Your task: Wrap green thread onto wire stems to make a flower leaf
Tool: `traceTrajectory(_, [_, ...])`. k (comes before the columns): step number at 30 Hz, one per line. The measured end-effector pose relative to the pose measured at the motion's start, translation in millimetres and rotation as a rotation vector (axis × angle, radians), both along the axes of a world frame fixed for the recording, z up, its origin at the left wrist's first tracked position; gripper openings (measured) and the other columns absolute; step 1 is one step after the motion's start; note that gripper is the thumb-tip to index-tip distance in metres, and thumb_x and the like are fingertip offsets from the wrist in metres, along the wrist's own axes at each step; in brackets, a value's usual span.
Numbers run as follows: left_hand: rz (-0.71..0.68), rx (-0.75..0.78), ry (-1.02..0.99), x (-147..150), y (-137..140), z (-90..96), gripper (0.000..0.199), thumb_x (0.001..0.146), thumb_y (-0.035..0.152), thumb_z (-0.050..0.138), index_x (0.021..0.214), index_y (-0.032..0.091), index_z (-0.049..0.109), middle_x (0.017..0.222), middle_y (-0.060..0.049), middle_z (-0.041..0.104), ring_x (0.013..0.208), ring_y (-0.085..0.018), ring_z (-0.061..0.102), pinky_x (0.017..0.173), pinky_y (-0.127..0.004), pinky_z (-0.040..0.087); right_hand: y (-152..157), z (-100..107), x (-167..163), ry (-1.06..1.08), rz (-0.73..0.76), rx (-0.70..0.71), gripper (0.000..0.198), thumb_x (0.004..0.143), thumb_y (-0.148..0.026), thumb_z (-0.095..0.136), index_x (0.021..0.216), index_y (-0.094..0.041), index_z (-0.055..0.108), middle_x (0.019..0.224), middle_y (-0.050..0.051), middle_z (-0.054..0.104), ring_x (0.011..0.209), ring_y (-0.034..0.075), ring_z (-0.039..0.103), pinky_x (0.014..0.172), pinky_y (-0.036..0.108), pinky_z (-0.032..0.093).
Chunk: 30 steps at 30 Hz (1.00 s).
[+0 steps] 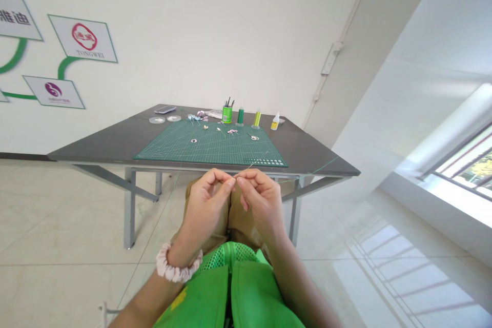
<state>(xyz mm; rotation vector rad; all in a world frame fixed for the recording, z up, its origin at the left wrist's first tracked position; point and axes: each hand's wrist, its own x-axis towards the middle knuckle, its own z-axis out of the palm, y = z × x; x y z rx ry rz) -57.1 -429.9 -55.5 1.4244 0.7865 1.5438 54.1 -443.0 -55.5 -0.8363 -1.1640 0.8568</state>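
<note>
My left hand [209, 200] is closed in a pinch in front of the table edge. What lies between its fingertips is too small to make out. Thumb and forefinger of my right hand [261, 197] are pinched too, their tips meeting those of the left. Fine green thread [323, 165] runs from beside the right hand out to the right, across the table corner. A thin pale strand [252, 164] sticks up just above the right fingers. Beyond both hands lies a green cutting mat [172, 148] with small flower-like pieces [232, 131] and white-handled scissors [253, 137].
On the dark table [103, 138] stand a green can of tools [227, 115], a dark green thread spool [240, 116], a yellow-green spool [257, 119] and a glue bottle [275, 121]. At the back left are a phone [165, 109] and shallow clear dishes [157, 120].
</note>
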Motion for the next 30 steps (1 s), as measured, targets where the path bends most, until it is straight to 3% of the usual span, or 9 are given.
traceTrajectory(30, [0.111, 0.096, 0.128, 0.8, -0.2, -7.0, 0.01, 0.079, 0.022, 0.062, 0.07, 0.019, 0.06, 0.066, 0.002, 0.063, 0.066, -0.012, 0.057, 0.066, -0.024, 0.044, -0.5, 0.4, -1.6, 0.034, 0.003, 0.018, 0.01, 0.074, -0.026, 0.063, 0.07, -0.017, 0.064, 0.046, -0.007, 0.048, 0.035, 0.005, 0.034, 0.036, 0.019, 0.024])
